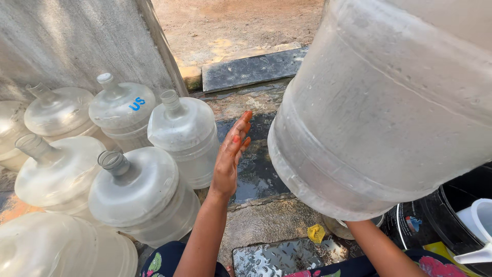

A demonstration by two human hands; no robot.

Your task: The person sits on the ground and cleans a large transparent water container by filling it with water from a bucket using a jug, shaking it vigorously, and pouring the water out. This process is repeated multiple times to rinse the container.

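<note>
Left side: we see a cluster of empty translucent water jugs point(123, 169) standing upright on the ground, packed against a grey concrete wall point(66, 41). Most are uncapped; one at the back has a blue mark on its shoulder. The nearest uncapped jug point(141, 195) sits low left; another jug point(187, 136) stands at the right edge of the cluster.

Centre: our left hand point(230, 154) is flat and released, fingers together and pointing up, palm toward that right-edge jug, just beside it. We can't tell if it touches. It grasps nothing. Under it the ground is wet, with a puddle point(256, 169) and a dark slab point(251, 69) further back, dry dirt beyond.

Right: a large translucent jug point(384, 102) is held up close to the camera, tilted, its base low and toward us, filling the upper right. Our right forearm point(382, 249) runs up under its base; the right hand is hidden behind the jug, so we cannot tell its grip.

Bottom right corner: a black tub point(456, 215) with a white jug point(482, 225) in it. A yellow scrap point(316, 233) lies on the ground near a patterned metal plate point(277, 256).
</note>
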